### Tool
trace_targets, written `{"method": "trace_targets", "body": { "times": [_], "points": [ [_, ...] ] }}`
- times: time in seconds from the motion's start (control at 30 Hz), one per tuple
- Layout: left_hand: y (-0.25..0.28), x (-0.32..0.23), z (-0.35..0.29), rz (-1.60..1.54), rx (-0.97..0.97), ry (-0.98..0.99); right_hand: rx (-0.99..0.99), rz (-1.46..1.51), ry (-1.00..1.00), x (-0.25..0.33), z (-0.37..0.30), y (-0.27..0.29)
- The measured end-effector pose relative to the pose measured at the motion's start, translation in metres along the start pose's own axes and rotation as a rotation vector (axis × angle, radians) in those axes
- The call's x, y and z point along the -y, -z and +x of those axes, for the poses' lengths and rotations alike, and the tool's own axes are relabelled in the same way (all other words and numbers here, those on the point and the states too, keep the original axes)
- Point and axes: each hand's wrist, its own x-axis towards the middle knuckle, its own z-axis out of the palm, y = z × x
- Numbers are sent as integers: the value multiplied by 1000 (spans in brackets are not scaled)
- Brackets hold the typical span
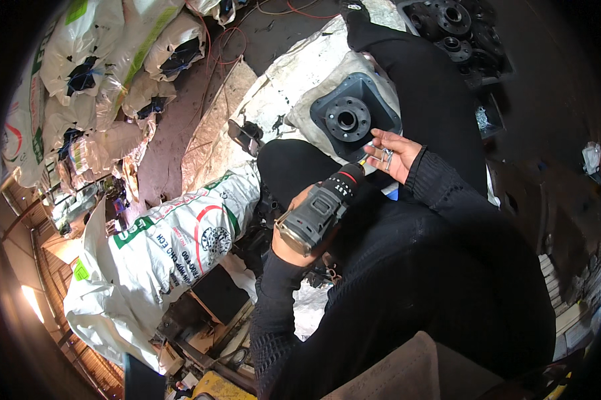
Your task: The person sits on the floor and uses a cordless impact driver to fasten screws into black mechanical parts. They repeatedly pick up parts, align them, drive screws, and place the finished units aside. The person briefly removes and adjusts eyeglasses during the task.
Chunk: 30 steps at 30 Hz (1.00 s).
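My left hand (291, 248) is wrapped round a grey and black cordless drill (319, 212) with a red ring near its chuck. The drill points up and to the right, and its tip comes close to the fingers of my right hand (400, 158). Several small silver screws (385, 157) lie in those half-curled fingers. Just beyond, between my legs, sits a dark square housing (322, 113) with flared walls. Inside it is a round black flange (348, 120) with a centre bore and a ring of holes.
White sheeting (280, 87) lies under the housing. A filled white printed sack (180, 233) is at the left, with stacked sacks (90, 40) behind it. Black round flanged parts (450, 20) fill a crate at the far right, near a small box of screws (485, 119).
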Motion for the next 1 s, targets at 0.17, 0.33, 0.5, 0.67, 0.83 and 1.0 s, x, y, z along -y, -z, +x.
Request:
{"method": "trace_targets", "body": {
  "times": [0.17, 0.33, 0.5, 0.67, 0.83, 1.0],
  "points": [
    [-13, -9, -2, -200, -22, 76, 125, 113, 9, 5, -17, -16],
    [-8, -8, 2, -146, -39, 77, 168, 62, -4, 8, -21, -26],
    [-3, -10, 2, -263, -19, 128, 174, 109, 16, 9, -18, -24],
    [-3, -14, -1, -438, 8, 162, 165, 153, 39, 5, -10, -23],
    [-3, -8, 6, -716, 56, 446, 198, 172, -2, 3, -9, -19],
    [4, -11, 1, -516, 37, 206, 123, 214, 23, 4, -7, -22]
  ]
}}
